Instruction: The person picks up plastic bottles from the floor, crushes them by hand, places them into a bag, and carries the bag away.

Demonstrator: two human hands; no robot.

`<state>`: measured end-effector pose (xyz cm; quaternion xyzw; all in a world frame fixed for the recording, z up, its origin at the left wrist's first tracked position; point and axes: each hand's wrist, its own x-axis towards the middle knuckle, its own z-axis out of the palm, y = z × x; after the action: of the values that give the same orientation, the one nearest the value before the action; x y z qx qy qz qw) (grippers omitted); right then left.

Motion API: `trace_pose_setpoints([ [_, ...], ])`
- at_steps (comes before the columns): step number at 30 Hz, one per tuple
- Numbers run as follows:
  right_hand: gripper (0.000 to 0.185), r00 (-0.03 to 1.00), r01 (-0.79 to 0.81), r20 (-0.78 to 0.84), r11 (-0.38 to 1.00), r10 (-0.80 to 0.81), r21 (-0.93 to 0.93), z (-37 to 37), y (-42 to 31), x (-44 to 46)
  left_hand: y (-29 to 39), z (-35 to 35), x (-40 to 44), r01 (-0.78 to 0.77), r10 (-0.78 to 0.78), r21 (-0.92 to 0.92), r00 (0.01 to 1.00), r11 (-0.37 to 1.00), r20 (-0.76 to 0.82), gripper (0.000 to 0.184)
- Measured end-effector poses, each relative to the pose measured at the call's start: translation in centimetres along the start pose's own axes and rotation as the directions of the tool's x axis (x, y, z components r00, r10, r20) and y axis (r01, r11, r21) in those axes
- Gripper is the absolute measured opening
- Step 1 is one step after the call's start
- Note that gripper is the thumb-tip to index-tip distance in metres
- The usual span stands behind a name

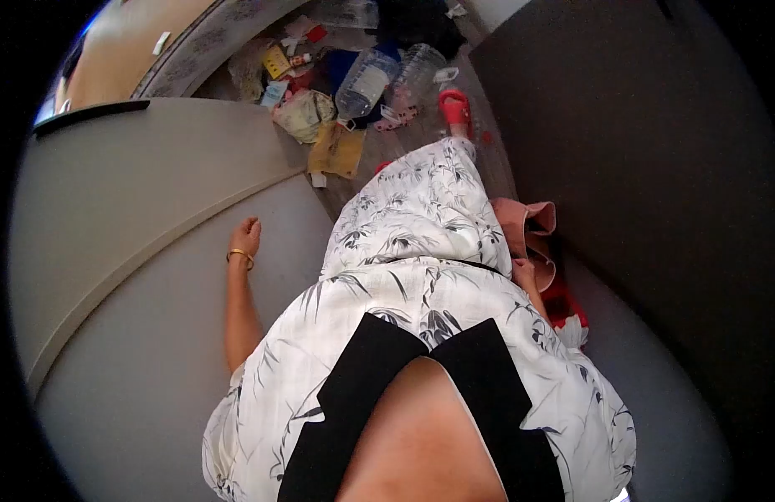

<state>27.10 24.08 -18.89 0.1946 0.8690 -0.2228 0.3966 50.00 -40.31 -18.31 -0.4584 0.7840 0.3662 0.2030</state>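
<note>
My left hand (245, 237) hangs out to the left, its fingers curled, with a gold bangle on the wrist. Nothing shows in it, and it is in front of the light grey panel (170, 293). My right hand (524, 272) is low at my right side, closed against a soft pink bag (530, 219) with folded, gaping sides. My skirt and the bag partly hide its fingers. Just behind that hand are a red item (562, 303) and some crumpled white plastic (573, 332), whose kinds I cannot make out.
On the floor ahead lie large clear plastic bottles (366, 84), a yellow-brown sheet (336, 151), a pale bundle (305, 115) and a small yellow packet (276, 62). My foot wears a red shoe (455, 110). A dark panel (630, 125) stands close on the right.
</note>
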Motion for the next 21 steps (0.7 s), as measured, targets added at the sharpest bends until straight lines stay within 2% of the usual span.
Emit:
trace_pose_setpoints([
  [3,0.036,0.999,0.020,-0.035,0.998,-0.018,0.060,0.6,2.0,1.6,4.2,-0.3,-2.0,0.130,-0.125,-0.221,0.992,0.967,0.035,0.026],
  [5,0.036,0.998,0.024,-0.062,0.993,-0.017,0.111,1.0,1.5,1.3,1.0,0.1,-1.1,0.068,-0.059,-0.155,0.996,0.986,0.067,0.027],
  [8,0.034,0.967,0.215,-0.130,0.976,-0.218,-0.038,-0.5,-1.4,0.2,-0.9,0.7,-0.8,0.035,-0.029,-0.055,0.994,0.998,0.107,0.027],
  [9,0.033,0.967,0.219,-0.124,0.975,-0.221,-0.029,-0.4,-1.5,0.1,-0.7,0.4,-0.5,0.025,-0.023,-0.013,0.993,1.000,0.119,0.027],
  [12,0.028,0.956,0.276,-0.106,0.961,-0.273,0.021,-0.2,-2.5,0.6,-0.3,0.0,-0.9,-0.021,0.018,0.091,0.999,0.996,0.026,0.026],
  [15,0.021,0.993,0.119,-0.033,0.991,-0.117,0.061,-0.7,-3.5,-0.2,1.2,-0.6,-1.7,-0.054,0.054,0.081,0.999,0.995,0.006,0.026],
  [18,0.029,0.996,0.060,-0.075,0.990,-0.050,0.130,-2.8,-5.5,-1.1,0.1,-0.5,-2.2,-0.031,0.032,-0.048,0.999,0.998,0.009,0.026],
  [21,0.034,0.993,-0.038,-0.104,0.986,0.055,0.163,-4.6,-5.6,-0.8,-2.4,-0.3,-1.6,0.005,0.015,-0.142,0.990,0.990,0.142,0.025],
])
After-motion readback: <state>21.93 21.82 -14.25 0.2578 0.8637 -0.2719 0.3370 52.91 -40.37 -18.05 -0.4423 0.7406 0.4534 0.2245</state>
